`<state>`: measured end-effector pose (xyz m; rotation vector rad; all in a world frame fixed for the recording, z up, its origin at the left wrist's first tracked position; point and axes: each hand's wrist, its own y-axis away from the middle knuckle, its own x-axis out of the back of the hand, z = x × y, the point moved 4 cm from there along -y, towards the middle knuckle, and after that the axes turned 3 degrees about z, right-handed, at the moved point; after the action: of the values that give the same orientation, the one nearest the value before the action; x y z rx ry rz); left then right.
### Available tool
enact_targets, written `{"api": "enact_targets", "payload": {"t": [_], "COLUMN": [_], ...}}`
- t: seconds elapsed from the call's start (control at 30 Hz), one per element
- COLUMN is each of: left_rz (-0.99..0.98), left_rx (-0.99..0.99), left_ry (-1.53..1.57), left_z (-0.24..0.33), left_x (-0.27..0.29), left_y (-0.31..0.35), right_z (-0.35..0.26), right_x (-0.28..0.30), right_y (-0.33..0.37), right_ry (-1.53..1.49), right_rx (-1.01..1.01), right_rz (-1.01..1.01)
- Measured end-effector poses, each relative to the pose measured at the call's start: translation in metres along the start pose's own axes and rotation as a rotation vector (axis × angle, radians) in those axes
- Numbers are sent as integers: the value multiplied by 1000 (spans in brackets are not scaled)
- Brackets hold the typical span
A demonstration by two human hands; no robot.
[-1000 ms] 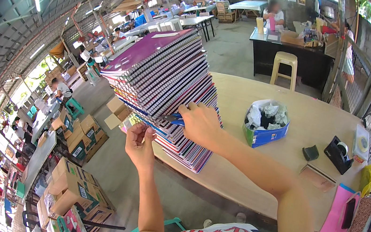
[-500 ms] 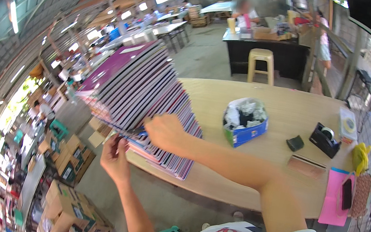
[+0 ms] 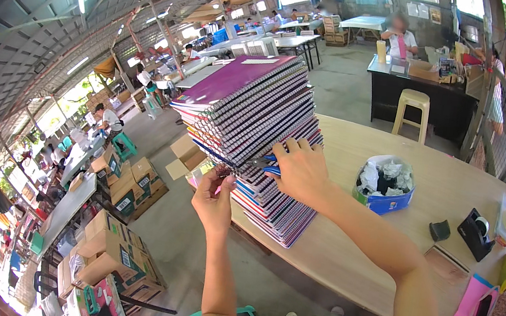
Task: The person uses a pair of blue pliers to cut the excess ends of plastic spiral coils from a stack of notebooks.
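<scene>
Right hand (image 3: 304, 173) grips one blue-handled tool (image 3: 272, 169); left hand's (image 3: 214, 204) hold unclear; one notebook stack (image 3: 272, 112).

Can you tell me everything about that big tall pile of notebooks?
The pile of notebooks stands near the left end of a pale, wood-looking table. Its top cover is purple and shiny, with light marks. Below are many thin layers, and rows of wire-looking spiral loops run along one long side. It isn't perfectly neat: some layers stick out further. The right hand holds blue-handled pliers at that side; the left hand is by the near corner, but whether it touches is unclear.
</scene>
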<state>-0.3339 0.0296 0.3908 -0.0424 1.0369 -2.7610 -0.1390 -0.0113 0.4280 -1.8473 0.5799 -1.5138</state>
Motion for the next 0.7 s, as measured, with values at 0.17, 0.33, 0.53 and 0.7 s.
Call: {"api": "enact_targets", "payload": {"t": [0.17,0.33,0.53,0.7], "left_rz": [-15,-16,-10,-15], "left_rx": [7,-3,-23,-23], "left_ry": [14,-17,-5,1], "left_z": [2,1,-2,-2], "left_x": [-1,-1,1,1], "left_y": [1,1,-1,-2], "right_z": [-7,-14,-15,-18], "right_x": [-4,-9,-4,-3], "right_y": [-3,-8,-9,-8], "right_ry": [6,55,62,38], "right_rx": [10,-6,-34,-2], "right_rz": [-13,-101,-151,-163]}}
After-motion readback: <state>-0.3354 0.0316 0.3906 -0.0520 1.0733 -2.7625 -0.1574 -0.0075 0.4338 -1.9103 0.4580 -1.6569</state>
